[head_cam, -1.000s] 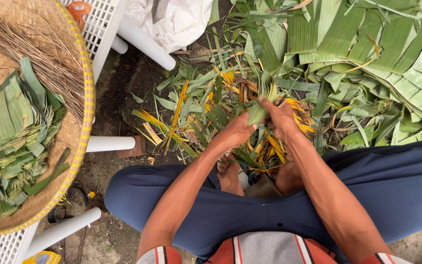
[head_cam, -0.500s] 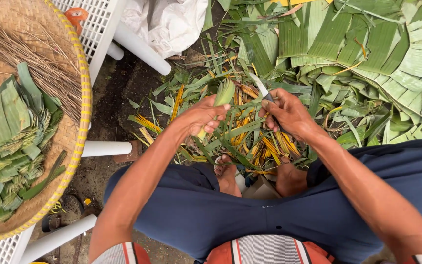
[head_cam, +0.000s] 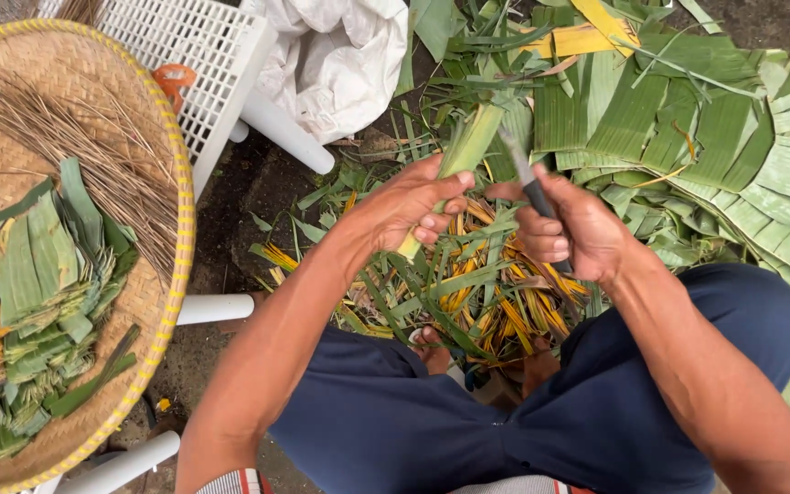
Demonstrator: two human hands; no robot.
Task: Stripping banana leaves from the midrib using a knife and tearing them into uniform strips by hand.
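Head view, looking down past the knees to the ground.

Left hand [head_cam: 411, 209]: fingers curled tight around a folded strip of palm leaf [head_cam: 462, 155], pale green, smooth, ribbed lengthwise; the strip tilts up and to the right out of the fist, over the lap.

Right hand [head_cam: 571, 230]: closed in a fist on a small knife [head_cam: 529, 187] with a dark handle; the thin grey blade points up and left, its tip just beside the leaf strip. Contact between blade and leaf cannot be confirmed.

Below both hands: a loose heap of leaf trimmings [head_cam: 477, 293], narrow slivers, green mixed with yellow-orange, lying on the ground between the feet.

Upper right: flat cut banana-leaf pieces [head_cam: 678, 119], broad, matte green, finely ribbed, overlapping.

Left: round woven bamboo tray [head_cam: 153, 302], tan weave with a yellow-bound rim, resting on a white plastic lattice chair [head_cam: 189, 41]. It carries stacked folded green leaf pieces [head_cam: 43, 274] and a fan of thin brown sticks [head_cam: 93, 165].

Top centre: crumpled white sack [head_cam: 340, 55].
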